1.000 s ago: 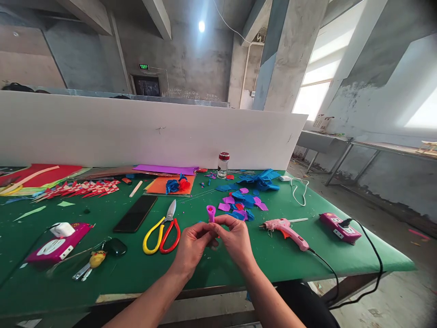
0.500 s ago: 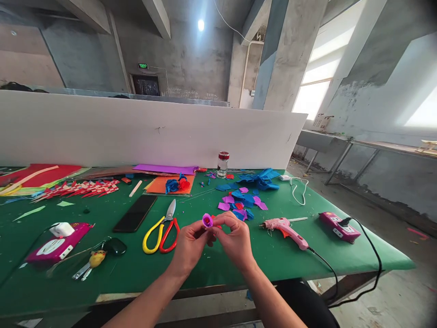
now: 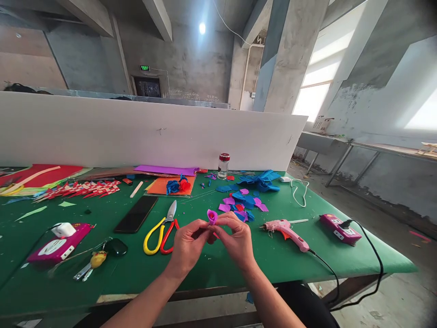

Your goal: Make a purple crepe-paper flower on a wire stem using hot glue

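Roll [image 3: 212, 216] = purple, cupped top, red ctr. Our L hand [image 3: 190, 243] & R hand [image 3: 236, 239] pinch its btm.

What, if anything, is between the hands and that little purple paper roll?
Nothing visible: the left hand and right hand pinch the purple paper roll with their fingertips. The scissors lie to the left and the pink glue gun to the right, neither in between.
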A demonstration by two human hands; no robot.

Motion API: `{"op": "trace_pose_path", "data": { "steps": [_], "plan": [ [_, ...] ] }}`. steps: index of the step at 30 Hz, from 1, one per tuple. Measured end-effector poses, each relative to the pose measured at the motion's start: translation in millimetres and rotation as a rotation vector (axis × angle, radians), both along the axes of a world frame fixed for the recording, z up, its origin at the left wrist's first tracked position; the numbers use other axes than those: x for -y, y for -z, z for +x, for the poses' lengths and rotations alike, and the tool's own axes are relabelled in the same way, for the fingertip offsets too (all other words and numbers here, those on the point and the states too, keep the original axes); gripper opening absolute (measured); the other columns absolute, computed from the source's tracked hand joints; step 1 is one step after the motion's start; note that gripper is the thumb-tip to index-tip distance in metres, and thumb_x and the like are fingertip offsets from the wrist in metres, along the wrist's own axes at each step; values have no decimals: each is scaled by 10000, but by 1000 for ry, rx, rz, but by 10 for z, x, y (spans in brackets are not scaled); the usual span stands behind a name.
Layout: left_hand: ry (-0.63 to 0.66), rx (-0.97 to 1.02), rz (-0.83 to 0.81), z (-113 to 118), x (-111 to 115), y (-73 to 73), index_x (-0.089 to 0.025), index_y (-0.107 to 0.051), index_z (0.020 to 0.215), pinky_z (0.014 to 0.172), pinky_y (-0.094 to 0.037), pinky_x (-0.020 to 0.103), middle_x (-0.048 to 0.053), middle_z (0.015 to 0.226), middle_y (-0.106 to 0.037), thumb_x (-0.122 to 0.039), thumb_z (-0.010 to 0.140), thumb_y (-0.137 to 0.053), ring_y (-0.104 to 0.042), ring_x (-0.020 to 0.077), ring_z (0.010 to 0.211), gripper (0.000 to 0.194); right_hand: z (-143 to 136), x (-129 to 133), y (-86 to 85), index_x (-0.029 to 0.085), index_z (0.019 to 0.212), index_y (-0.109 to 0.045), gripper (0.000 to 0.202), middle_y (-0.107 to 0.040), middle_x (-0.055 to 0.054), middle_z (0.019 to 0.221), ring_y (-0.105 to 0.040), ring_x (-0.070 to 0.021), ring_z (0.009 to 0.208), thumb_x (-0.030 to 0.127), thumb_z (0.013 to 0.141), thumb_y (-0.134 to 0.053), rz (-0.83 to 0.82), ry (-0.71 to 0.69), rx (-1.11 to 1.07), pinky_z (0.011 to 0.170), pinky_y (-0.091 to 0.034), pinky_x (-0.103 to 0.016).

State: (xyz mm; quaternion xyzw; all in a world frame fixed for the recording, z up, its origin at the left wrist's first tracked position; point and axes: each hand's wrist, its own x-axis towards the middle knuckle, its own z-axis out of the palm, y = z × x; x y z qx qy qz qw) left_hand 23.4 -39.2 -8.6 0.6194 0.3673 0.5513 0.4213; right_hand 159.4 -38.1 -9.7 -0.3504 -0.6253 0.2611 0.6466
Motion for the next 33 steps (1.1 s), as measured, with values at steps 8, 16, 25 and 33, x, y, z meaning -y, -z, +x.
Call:
{"op": "trace_pose_path", "data": {
  "steps": [8, 16, 25, 33],
  "plan": [
    [77, 165, -306, 67, -19, 30, -158, -696, 705, 537, -477, 234, 5, 563, -643, -340, 693, -767, -586, 132, 526, 196, -16, -54, 49, 157, 681, -722, 210, -675, -35, 657, -579, -171, 637, 364, 665, -757, -421, -69, -159, 640, -447, -291],
    [219, 348, -543, -14, -48, -18, -128, -698, 747, 490, -450, 196, 44, 667, -693, -255, 659, -812, -587, 98, 531, 193, 108, -123, 63, 137, 843, -762, 450, -676, -52, 751, -550, -129, 663, 566, 733, -679, -614, -348, -375, 718, -439, -283],
    [287, 331, -570, 11, -19, -23, -121, -715, 772, 469, -440, 196, 27, 658, -659, -244, 647, -818, -577, 91, 510, 203, 52, -91, 66, 139, 729, -746, 326, -609, -7, 651, -492, -93, 562, 452, 654, -798, -641, -542, -430, 568, -392, -237],
    [231, 312, -521, 62, 22, -11, -137, -705, 725, 481, -437, 208, 10, 654, -647, -267, 630, -822, -576, 99, 525, 199, 132, -110, 92, 136, 694, -700, 302, -574, 8, 593, -513, -111, 543, 426, 684, -782, -593, -578, -329, 555, -413, -251]
  ]
}}
